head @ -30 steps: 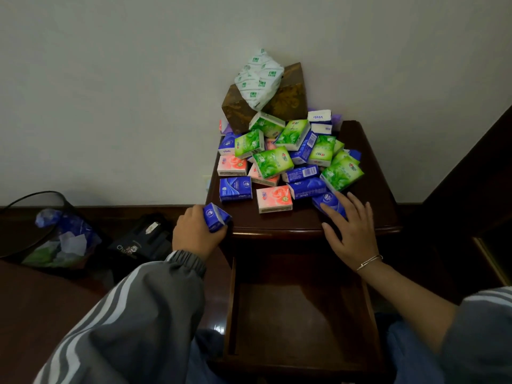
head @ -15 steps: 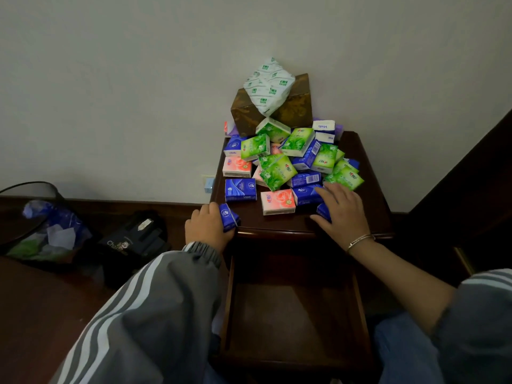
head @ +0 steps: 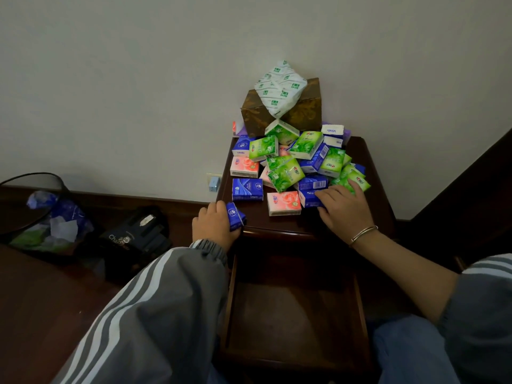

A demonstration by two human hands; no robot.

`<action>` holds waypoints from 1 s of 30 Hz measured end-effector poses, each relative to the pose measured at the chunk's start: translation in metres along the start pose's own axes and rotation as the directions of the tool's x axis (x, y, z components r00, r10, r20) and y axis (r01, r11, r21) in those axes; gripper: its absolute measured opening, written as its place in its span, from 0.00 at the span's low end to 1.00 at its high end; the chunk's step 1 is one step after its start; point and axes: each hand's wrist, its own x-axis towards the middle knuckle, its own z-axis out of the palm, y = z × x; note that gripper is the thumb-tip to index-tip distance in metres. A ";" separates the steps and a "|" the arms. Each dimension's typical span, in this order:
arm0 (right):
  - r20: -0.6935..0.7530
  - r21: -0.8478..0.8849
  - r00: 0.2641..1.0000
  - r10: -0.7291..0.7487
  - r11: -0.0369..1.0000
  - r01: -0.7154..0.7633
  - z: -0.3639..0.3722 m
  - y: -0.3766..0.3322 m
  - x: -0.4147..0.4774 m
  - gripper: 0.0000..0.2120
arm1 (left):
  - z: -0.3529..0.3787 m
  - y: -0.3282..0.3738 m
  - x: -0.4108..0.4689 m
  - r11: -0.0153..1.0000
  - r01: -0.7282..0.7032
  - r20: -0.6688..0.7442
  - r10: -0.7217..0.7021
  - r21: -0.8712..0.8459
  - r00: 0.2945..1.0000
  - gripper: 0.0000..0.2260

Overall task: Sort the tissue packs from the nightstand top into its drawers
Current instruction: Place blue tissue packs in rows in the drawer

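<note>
A pile of small green, blue and pink tissue packs (head: 285, 173) covers the dark wooden nightstand top (head: 376, 195). My left hand (head: 214, 225) is at the front left corner, shut on a blue tissue pack (head: 235, 214). My right hand (head: 340, 209) lies on the pile's front right, fingers curled onto another blue pack (head: 309, 198); part of that pack is hidden under the fingers. A pink pack (head: 284, 203) lies between the two hands. Below the top, the upper drawer (head: 293, 314) is pulled out, and I see nothing inside it.
A brown tissue box (head: 302, 112) with a white-green soft pack (head: 279, 88) on it stands at the back against the wall. On the floor to the left are a bin with a plastic bag (head: 50, 220) and a black bag (head: 133, 239). Dark furniture (head: 471, 189) stands right.
My right hand has slid from the front edge up into the pile and curled onto a blue pack. My left hand keeps its blue pack at the front left corner.
</note>
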 end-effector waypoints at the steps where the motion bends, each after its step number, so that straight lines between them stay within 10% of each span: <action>1: -0.037 0.017 0.999 -0.015 1.000 0.015 -0.003 0.000 -0.003 0.14 | 0.001 -0.001 0.000 1.000 -0.006 -0.005 0.006 -0.007 1.000 0.31; 9: -0.170 0.193 0.981 -0.093 0.973 0.126 -0.032 -0.052 0.047 0.13 | 0.003 -0.009 -0.002 0.994 -0.077 -0.042 0.074 -0.076 0.996 0.29; 16: 0.376 0.153 0.906 -0.194 0.977 0.146 0.000 -0.111 0.138 0.17 | 0.005 -0.015 -0.008 0.986 -0.142 -0.102 0.133 -0.092 0.986 0.27; 30: 0.678 0.314 0.691 -0.251 0.949 0.038 0.019 -0.114 0.175 0.39 | 0.016 -0.021 -0.008 0.969 -0.190 -0.182 0.161 -0.157 0.970 0.27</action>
